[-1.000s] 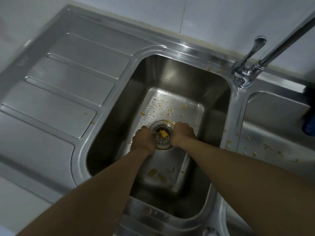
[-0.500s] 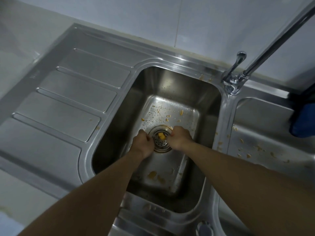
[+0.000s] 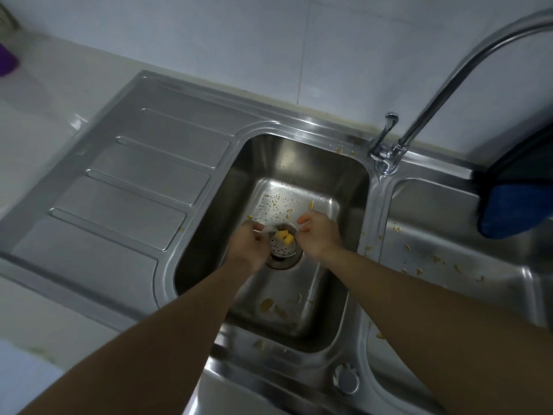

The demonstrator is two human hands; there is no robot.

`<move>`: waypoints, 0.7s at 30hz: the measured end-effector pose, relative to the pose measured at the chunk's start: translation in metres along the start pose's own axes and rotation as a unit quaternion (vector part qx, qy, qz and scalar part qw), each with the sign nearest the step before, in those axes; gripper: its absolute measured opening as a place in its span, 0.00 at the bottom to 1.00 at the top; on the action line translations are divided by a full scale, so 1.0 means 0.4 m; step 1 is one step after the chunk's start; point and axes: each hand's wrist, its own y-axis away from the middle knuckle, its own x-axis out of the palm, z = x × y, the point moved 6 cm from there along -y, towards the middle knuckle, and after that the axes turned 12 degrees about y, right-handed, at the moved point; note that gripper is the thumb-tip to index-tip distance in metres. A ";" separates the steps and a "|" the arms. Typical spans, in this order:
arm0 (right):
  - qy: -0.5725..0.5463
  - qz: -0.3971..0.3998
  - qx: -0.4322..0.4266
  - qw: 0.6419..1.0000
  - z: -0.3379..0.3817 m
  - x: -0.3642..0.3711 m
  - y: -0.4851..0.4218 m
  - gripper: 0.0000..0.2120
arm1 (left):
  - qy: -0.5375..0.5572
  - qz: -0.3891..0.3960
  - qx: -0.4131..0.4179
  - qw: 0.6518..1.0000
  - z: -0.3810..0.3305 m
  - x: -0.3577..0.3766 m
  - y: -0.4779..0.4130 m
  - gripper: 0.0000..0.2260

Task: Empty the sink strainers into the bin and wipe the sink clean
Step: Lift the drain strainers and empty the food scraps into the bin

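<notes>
strainer [image 3: 282,245] centre frame, over the drain of the left basin [image 3: 302,163], round so no long axis, open side up, slightly tilted, yellow scraps [image 3: 285,236] inside | my left hand [image 3: 247,245] pinches its left rim | my right hand [image 3: 320,235] pinches the right rim | crumbs on basin floor, tap [image 3: 389,151] upper right

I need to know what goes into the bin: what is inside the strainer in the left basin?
Yellow food chunks lie in the strainer. Both hands grip its rim and cover its sides, so anything there is hidden.
</notes>
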 end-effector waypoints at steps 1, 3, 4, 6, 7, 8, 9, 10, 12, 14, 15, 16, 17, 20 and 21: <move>-0.005 -0.012 -0.013 1.000 0.003 -0.016 0.012 0.14 | -0.010 0.004 0.012 1.000 -0.015 0.000 0.011 0.06; -0.017 -0.041 -0.030 0.999 0.004 -0.051 0.042 0.14 | -0.025 0.015 0.030 0.999 -0.044 0.002 0.031 0.04; -0.023 -0.060 -0.034 0.997 0.001 -0.070 0.058 0.13 | -0.033 0.024 0.038 0.998 -0.059 0.004 0.041 0.03; -0.036 -0.099 -0.041 0.994 -0.006 -0.107 0.091 0.12 | -0.043 0.037 0.055 0.997 -0.096 0.011 0.065 0.02; -0.044 -0.116 -0.047 0.991 -0.010 -0.125 0.108 0.12 | -0.040 0.042 0.062 0.996 -0.114 0.014 0.077 0.02; -0.051 -0.134 -0.053 0.988 -0.014 -0.144 0.127 0.11 | -0.034 0.046 0.070 0.996 -0.132 0.020 0.087 0.03; -0.057 -0.153 -0.056 0.985 -0.021 -0.165 0.147 0.11 | -0.030 0.052 0.078 0.995 -0.151 0.028 0.100 0.04; -0.065 -0.170 -0.057 0.982 -0.029 -0.185 0.167 0.10 | -0.029 0.058 0.089 0.994 -0.169 0.037 0.113 0.04; -0.088 -0.195 -0.050 0.976 -0.051 -0.223 0.204 0.09 | -0.035 0.073 0.120 0.990 -0.207 0.058 0.145 0.03; -0.109 -0.216 -0.038 0.970 -0.083 -0.257 0.239 0.09 | -0.044 0.092 0.148 0.984 -0.242 0.088 0.180 0.05; -0.114 -0.228 -0.032 0.966 -0.101 -0.274 0.255 0.08 | -0.044 0.101 0.158 0.981 -0.257 0.106 0.197 0.05; -0.115 -0.241 -0.027 0.963 -0.120 -0.290 0.270 0.07 | -0.041 0.108 0.165 0.979 -0.270 0.125 0.211 0.06; -0.115 -0.253 -0.022 0.960 -0.141 -0.306 0.284 0.07 | -0.039 0.117 0.171 0.978 -0.281 0.146 0.226 0.06; -0.134 -0.270 -0.001 0.953 -0.216 -0.346 0.315 0.04 | -0.050 0.144 0.193 0.969 -0.303 0.225 0.265 0.02; -0.142 -0.273 0.010 0.951 -0.246 -0.356 0.324 0.03 | -0.057 0.153 0.203 0.965 -0.308 0.253 0.279 0.01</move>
